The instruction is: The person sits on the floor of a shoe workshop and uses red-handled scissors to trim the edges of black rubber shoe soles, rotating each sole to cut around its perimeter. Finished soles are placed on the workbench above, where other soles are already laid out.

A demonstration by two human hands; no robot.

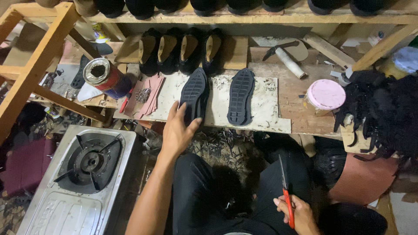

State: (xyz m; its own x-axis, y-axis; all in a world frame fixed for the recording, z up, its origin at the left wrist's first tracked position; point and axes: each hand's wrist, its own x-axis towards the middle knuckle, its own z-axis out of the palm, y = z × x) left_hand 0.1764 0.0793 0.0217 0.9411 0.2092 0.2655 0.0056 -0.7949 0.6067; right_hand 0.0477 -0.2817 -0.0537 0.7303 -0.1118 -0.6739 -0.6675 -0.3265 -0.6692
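While right hand (pixel 300 213) gripped red-handled knife (pixel 286 196) over lap, left hand (pixel 178 128) lay on left sole (pixel 194 93) at surface (pixel 265 109) front edge, fingers spread, not closed. Step judged: picking up sole; needed firm grasp.

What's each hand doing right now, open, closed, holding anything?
Left hand: open, fingers spread on the near end of the left shoe sole.
Right hand: closed on a red-handled knife, blade pointing up.
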